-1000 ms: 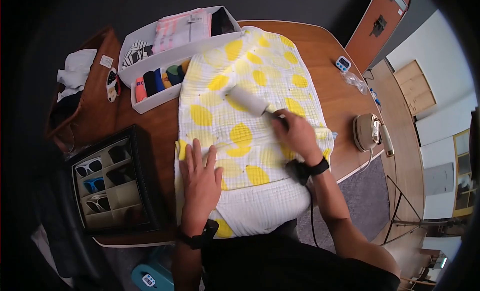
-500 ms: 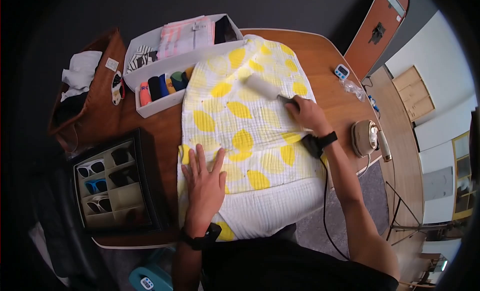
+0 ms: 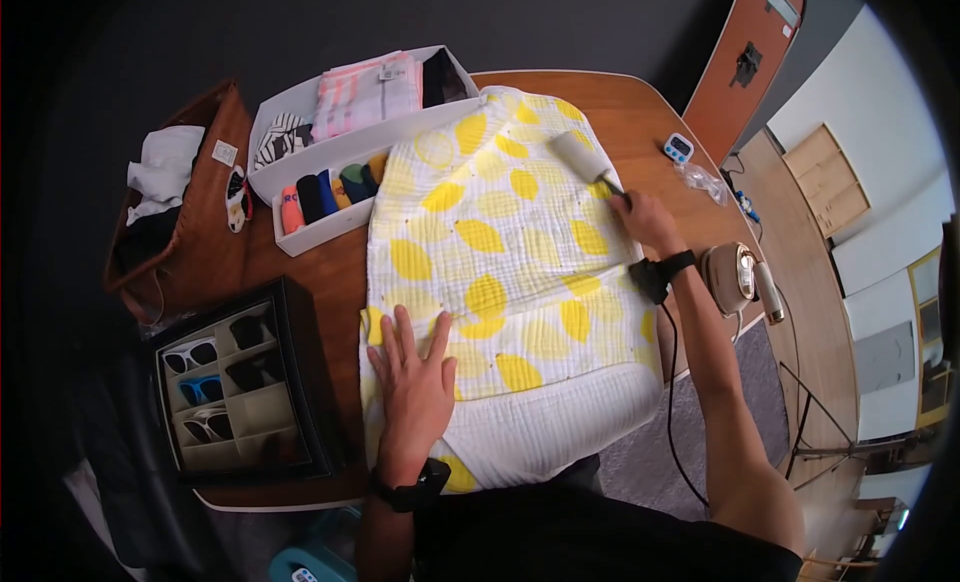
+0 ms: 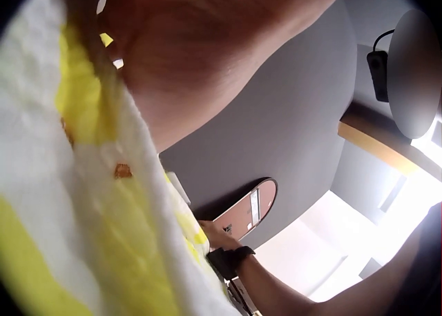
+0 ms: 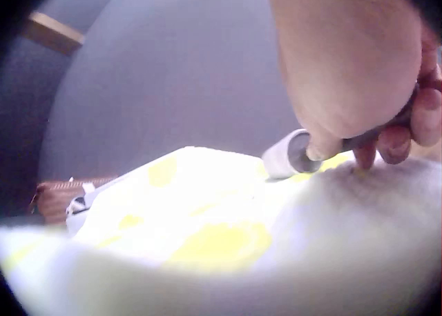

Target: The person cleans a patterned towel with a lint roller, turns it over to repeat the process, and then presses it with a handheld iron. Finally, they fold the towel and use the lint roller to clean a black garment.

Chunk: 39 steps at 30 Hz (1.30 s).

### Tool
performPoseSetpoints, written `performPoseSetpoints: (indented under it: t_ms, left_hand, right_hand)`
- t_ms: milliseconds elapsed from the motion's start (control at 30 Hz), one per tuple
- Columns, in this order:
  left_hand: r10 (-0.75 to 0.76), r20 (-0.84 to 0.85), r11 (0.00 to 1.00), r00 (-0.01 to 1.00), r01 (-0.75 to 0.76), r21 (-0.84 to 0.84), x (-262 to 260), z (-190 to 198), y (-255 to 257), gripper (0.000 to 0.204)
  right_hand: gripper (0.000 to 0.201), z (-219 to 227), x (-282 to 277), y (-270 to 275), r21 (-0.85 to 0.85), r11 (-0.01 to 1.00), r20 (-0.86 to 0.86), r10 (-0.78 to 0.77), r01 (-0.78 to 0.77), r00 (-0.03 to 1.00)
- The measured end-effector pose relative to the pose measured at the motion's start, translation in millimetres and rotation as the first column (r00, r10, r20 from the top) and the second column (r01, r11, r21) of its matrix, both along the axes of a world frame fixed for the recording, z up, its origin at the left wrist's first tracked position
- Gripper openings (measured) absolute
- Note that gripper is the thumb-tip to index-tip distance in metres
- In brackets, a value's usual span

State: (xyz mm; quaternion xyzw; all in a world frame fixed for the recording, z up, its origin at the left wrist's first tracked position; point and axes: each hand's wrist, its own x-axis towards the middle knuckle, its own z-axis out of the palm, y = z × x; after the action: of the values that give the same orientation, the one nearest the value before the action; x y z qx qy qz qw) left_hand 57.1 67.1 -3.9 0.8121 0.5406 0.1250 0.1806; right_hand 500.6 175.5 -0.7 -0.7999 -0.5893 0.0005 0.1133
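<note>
A white muslin cloth [image 3: 480,282] with yellow lemon-like prints covers the middle of the table, its near part folded to show plain white. My right hand [image 3: 647,222] grips the dark handle of a lint roller [image 3: 580,158], whose white roll lies against the cloth near its far right edge. In the right wrist view the fingers [image 5: 395,145] curl round that handle. My left hand [image 3: 413,397] rests flat on the cloth's near left part, fingers spread. A small brown speck [image 4: 123,171] shows on the fabric in the left wrist view.
White boxes with folded clothes and rolled socks [image 3: 318,197] stand at the back left, beside a brown basket [image 3: 215,227]. A sunglasses case [image 3: 310,382] sits at the left. A timer [image 3: 678,147] and a handheld steamer [image 3: 735,277] are on the right. A cable hangs from my right wrist.
The right hand has moved the lint roller across the cloth from its middle to the far right edge. The left hand has stayed flat on the cloth.
</note>
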Motion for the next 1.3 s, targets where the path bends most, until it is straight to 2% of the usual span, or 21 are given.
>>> performPoseSetpoints:
  t_ms: [33, 67, 133, 300, 367, 400, 433, 500, 600, 700, 733, 800, 833, 900, 967, 1000, 1067, 1133, 1167, 1200, 1300]
  left_hand:
    - [0.003, 0.002, 1.0, 1.0, -0.003, -0.001, 0.4, 0.0, 0.0, 0.058]
    - [-0.001, 0.004, 1.0, 1.0, 0.001, 0.01, 0.3, 0.1, -0.2, 0.058]
    - [-0.001, 0.001, 1.0, 1.0, 0.001, 0.013, -1.2, -0.3, -1.5, 0.058]
    - [0.0, -0.021, 0.999, 1.0, 0.001, 0.039, 0.4, -4.1, 1.4, 0.058]
    - [0.001, -0.01, 0.998, 1.0, -0.001, 0.06, 0.6, -3.9, 0.8, 0.058]
    - [-0.014, 0.07, 0.997, 0.997, 0.009, 0.071, -0.6, 0.5, -1.3, 0.059]
    - [-0.025, 0.147, 0.996, 0.989, 0.013, 0.085, -3.9, 8.5, -3.8, 0.06]
    - [-0.003, 0.151, 0.997, 0.989, -0.009, 0.081, -7.7, 32.6, -20.1, 0.059]
    - [-0.107, 0.232, 0.994, 0.967, 0.108, 0.011, -25.6, 46.0, -48.2, 0.053]
    - [-0.105, 0.215, 0.983, 0.971, 0.134, -0.123, -44.3, 36.2, -68.4, 0.06]
    - [-0.119, 0.194, 0.982, 0.974, 0.144, -0.121, -47.3, 33.9, -70.5, 0.068]
    - [-0.18, 0.17, 0.971, 0.969, 0.203, -0.13, -54.8, 33.0, -68.1, 0.071]
    - [-0.228, 0.149, 0.961, 0.962, 0.246, -0.122, -55.4, 34.7, -67.9, 0.074]
    - [-0.224, 0.134, 0.965, 0.965, 0.239, -0.111, -49.7, 37.0, -65.7, 0.071]
    - [-0.263, 0.091, 0.964, 0.96, 0.266, -0.026, -47.2, 30.6, -61.1, 0.062]
    - [-0.221, 0.128, 0.975, 0.967, 0.221, 0.009, -39.2, 28.7, -59.7, 0.043]
    - [-0.282, 0.142, 0.958, 0.949, 0.285, 0.002, -36.7, 25.2, -54.8, 0.036]
    - [-0.31, 0.17, 0.951, 0.935, 0.306, 0.052, -28.0, 26.3, -52.5, 0.017]
    - [-0.313, 0.168, 0.95, 0.935, 0.309, 0.05, -24.9, 30.3, -51.7, 0.017]
    - [-0.329, 0.186, 0.944, 0.926, 0.331, 0.022, -23.4, 35.6, -50.0, 0.016]
    - [-0.345, 0.224, 0.935, 0.911, 0.355, -0.002, -19.7, 41.7, -51.3, 0.014]
  right_hand:
    - [0.053, 1.5, 12.1, 0.4, 0.022, 0.997, -0.02, -0.075, 0.076, 0.997]
    - [0.053, 3.5, 23.6, -1.1, 0.019, 0.997, -0.02, -0.07, 0.07, 0.997]
    - [0.054, 4.9, 43.3, -5.4, 0.038, 0.965, -0.001, -0.258, 0.258, 0.966]
    - [0.057, -13.1, 85.6, -17.4, -0.04, 0.953, 0.005, -0.3, 0.3, 0.954]
    - [0.057, -21.4, 91.9, -31.1, 0.038, 0.978, 0.033, -0.206, 0.205, 0.978]
    - [0.055, -22.0, 86.5, -41.6, 0.084, 0.971, -0.004, -0.224, 0.223, 0.975]
    - [0.054, -13.4, 72.5, -49.3, 0.132, 0.961, -0.044, -0.239, 0.243, 0.97]
    - [0.045, 21.8, 9.6, -81.0, 0.313, 0.942, 0.029, -0.136, 0.12, 0.99]
    - [0.035, 48.8, -52.4, -133.6, 0.229, 0.964, -0.165, 0.176, -0.136, 0.97]
    - [0.031, 57.8, -97.6, -181.8, 0.157, 0.897, -0.349, 0.443, -0.414, 0.826]
    - [0.031, 56.4, -107.7, -190.0, 0.144, 0.904, -0.358, 0.428, -0.404, 0.83]
    - [0.028, 53.3, -123.9, -208.5, 0.142, 0.902, -0.193, 0.428, -0.407, 0.883]
    - [0.028, 52.6, -127.6, -220.5, 0.124, 0.91, -0.204, 0.414, -0.396, 0.887]
    - [0.028, 52.6, -133.9, -241.7, 0.15, 0.9, -0.114, 0.427, -0.409, 0.897]
    - [0.023, 56.2, -156.9, -258.2, 0.173, 0.834, -0.293, 0.551, -0.523, 0.781]
    - [0.022, 46.1, -168.0, -267.5, 0.187, 0.777, -0.338, 0.625, -0.601, 0.703]
    - [0.032, 34.1, -190.6, -279.8, 0.079, 0.708, -0.394, 0.669, -0.702, 0.63]
    - [0.041, 23.1, -214.8, -274.1, 0.138, 0.76, -0.418, 0.626, -0.635, 0.658]
    - [0.05, 19.4, -226.3, -269.2, 0.205, 0.793, -0.447, 0.597, -0.574, 0.666]
    - [0.05, 21.3, -234.7, -262.1, 0.21, 0.793, -0.449, 0.598, -0.572, 0.664]
    - [0.059, 26.2, -253.9, -235.1, 0.146, 0.842, -0.516, 0.513, -0.519, 0.687]
